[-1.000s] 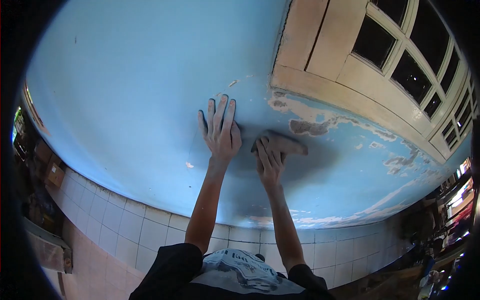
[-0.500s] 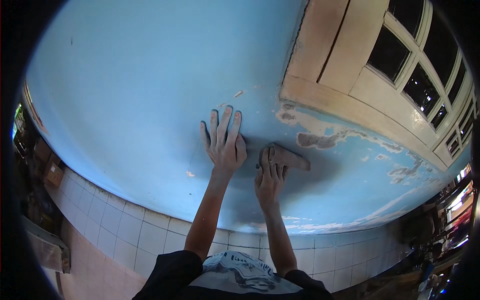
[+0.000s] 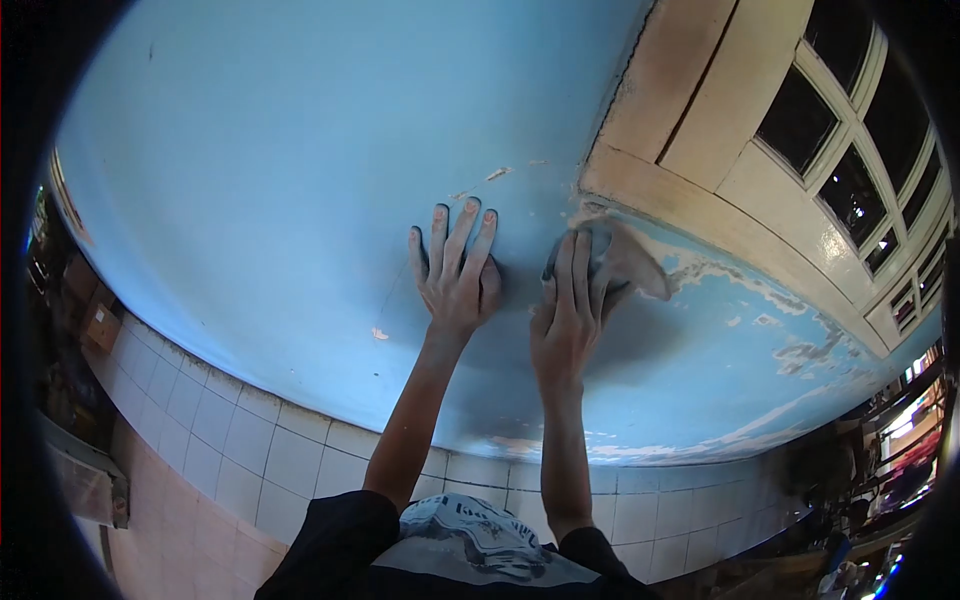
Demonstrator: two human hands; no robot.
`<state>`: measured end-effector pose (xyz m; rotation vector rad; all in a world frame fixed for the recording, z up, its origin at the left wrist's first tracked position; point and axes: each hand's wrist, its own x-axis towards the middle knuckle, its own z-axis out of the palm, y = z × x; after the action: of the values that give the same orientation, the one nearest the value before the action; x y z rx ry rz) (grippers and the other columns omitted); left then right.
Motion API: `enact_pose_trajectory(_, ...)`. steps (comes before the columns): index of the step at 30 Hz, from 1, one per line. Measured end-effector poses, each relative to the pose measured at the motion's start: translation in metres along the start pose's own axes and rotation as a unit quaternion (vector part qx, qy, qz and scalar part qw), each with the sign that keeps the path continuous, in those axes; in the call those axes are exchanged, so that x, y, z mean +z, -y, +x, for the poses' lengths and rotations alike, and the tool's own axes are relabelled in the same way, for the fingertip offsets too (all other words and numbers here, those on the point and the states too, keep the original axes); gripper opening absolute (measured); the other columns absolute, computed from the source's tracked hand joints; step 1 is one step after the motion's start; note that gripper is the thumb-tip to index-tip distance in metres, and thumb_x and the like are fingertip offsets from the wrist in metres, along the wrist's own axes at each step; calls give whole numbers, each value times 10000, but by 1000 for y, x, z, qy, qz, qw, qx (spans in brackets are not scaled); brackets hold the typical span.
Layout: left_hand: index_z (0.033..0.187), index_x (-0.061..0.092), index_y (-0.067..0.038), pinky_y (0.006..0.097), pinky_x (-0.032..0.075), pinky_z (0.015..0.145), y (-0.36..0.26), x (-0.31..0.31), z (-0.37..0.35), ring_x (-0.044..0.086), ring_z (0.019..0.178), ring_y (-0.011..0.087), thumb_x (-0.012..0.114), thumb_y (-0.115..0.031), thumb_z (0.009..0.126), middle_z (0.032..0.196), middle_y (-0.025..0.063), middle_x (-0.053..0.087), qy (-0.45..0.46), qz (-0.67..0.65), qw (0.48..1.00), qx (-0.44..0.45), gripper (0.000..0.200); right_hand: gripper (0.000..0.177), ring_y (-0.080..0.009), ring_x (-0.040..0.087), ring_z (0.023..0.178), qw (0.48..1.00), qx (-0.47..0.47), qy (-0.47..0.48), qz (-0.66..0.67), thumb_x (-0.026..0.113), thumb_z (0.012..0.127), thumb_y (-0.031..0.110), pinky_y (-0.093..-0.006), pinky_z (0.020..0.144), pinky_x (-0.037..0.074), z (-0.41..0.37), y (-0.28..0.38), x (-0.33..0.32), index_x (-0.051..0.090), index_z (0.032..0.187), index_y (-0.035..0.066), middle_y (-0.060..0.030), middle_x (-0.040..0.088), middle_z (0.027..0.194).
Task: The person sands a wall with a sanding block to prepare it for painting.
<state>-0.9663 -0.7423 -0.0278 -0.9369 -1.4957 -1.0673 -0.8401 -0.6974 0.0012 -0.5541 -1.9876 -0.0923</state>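
- Where the white tiles (image 3: 250, 440) ran along the lower left, the blue wall (image 3: 280, 180) rose smooth above them.
- The left hand (image 3: 455, 275) lay flat on that wall, fingers spread wide, holding nothing.
- Just beside it, the right hand (image 3: 570, 310) pinned a grey-brown sheet (image 3: 635, 265) against the wall under its outstretched fingers.
- The sheet sat right below the cream window frame (image 3: 700, 200), whose lower edge hemmed it in.
- Peeling paint patches (image 3: 790, 355) trailed off rightward beneath the frame.
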Motion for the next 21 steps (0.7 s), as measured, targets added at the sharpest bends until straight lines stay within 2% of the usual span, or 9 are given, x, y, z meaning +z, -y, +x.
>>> enact_pose_trajectory(5,1263,549,-169,544,180,1071,2,6,-1,363,1314,290,408,-167,819,1362,45,477,-25,-3,999,-19,466,409,-323,388,1281,998,-33,60,5,456,923,166,-596,1075,98,-27,-5,8,473,1318,63,-86,471,1358)
enact_pose_trajectory(8,1257,553,-164,540,187,1070,1,5,0,372,1308,290,403,-158,822,1356,45,481,-18,0,1000,-25,460,430,-329,393,1267,997,-29,76,18,471,913,165,-594,1070,110,-35,-6,13,455,1329,57,-105,468,1356)
enact_pose_trajectory(11,1279,521,-89,540,141,1089,1,-2,1,341,1317,354,338,-160,892,1362,120,461,8,-2,1000,-7,434,442,-330,404,1256,998,-36,32,40,479,908,160,-587,1066,130,8,3,1,445,1335,53,-129,466,1351)
enact_pose_trajectory(14,1282,518,-86,541,132,1091,1,1,0,334,1320,354,342,-151,887,1368,117,456,10,-1,1000,-11,438,447,-326,397,1264,998,-49,-36,24,476,909,163,-572,1065,151,18,2,2,435,1340,49,-141,471,1340)
enact_pose_trajectory(16,1270,535,-122,539,166,1079,3,2,-2,353,1314,325,372,-146,850,1364,86,466,-2,8,1000,-14,451,440,-337,354,1305,996,-61,61,26,457,918,156,-559,1080,150,-7,-3,9,429,1337,27,-169,443,1355)
enact_pose_trajectory(17,1258,552,-158,537,199,1068,2,4,-2,371,1308,296,403,-140,813,1361,55,476,-13,15,1000,-15,470,440,-337,354,1305,996,-63,58,21,457,918,156,-559,1080,150,-24,-15,16,429,1337,27,-169,443,1355)
enact_pose_trajectory(19,1263,548,-158,540,198,1067,1,3,-1,369,1309,298,398,-137,816,1362,56,474,-9,7,1000,-18,472,439,-365,293,1337,973,-104,204,18,423,919,121,-561,1094,134,-52,-33,25,413,1346,17,-202,394,1384)
enact_pose_trajectory(20,1268,543,-159,542,197,1067,2,2,-1,367,1310,300,393,-134,819,1364,56,472,-2,7,1000,-20,474,439,-365,293,1337,975,-101,199,15,423,919,121,-561,1094,134,-54,-42,24,413,1346,17,-202,394,1384)
enact_pose_trajectory(21,1268,543,-159,542,197,1067,3,3,0,367,1310,300,393,-134,819,1364,56,472,-4,4,1000,-16,474,455,-371,270,1347,996,-26,82,21,432,903,87,-568,1096,130,-50,-49,16,405,1353,20,-199,377,1399)
